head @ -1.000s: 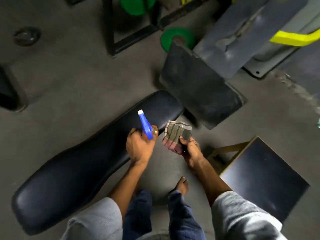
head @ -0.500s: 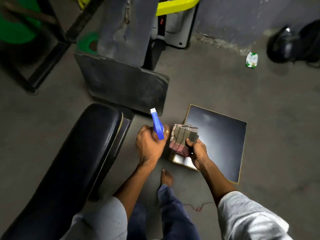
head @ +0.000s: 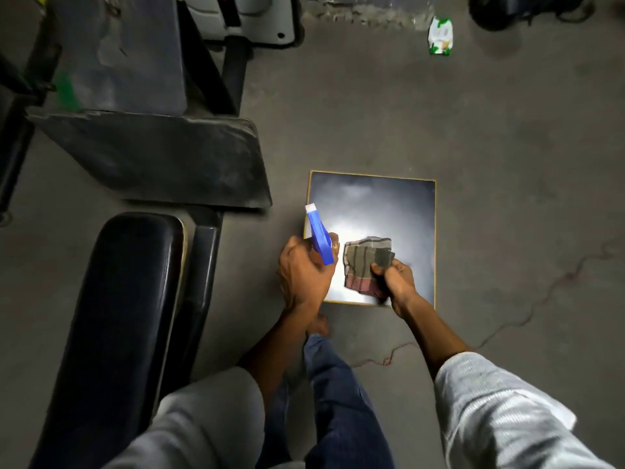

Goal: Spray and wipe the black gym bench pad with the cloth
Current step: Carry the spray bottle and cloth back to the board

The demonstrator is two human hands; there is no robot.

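Observation:
A long black gym bench pad (head: 125,299) lies at the lower left, running from the bottom edge up to the middle. My left hand (head: 304,275) grips a blue spray bottle (head: 319,238) with a white nozzle pointing up and left; the bottle's body is hidden in my fist. My right hand (head: 394,282) holds a folded striped cloth (head: 367,265), brown and reddish. Both hands hover to the right of the bench, over the lower left part of a square black pad (head: 395,211) with a yellow edge that lies flat on the floor.
A dusty dark slanted pad (head: 162,160) and grey machine frame (head: 118,52) stand behind the bench. A green and white wrapper (head: 439,35) lies on the concrete floor at the top right. My bare foot (head: 318,324) and blue trousers are below my hands.
The view has swung right: the bench slid to the left edge and the square pad came under my hands. Both hands kept their hold on bottle and cloth.

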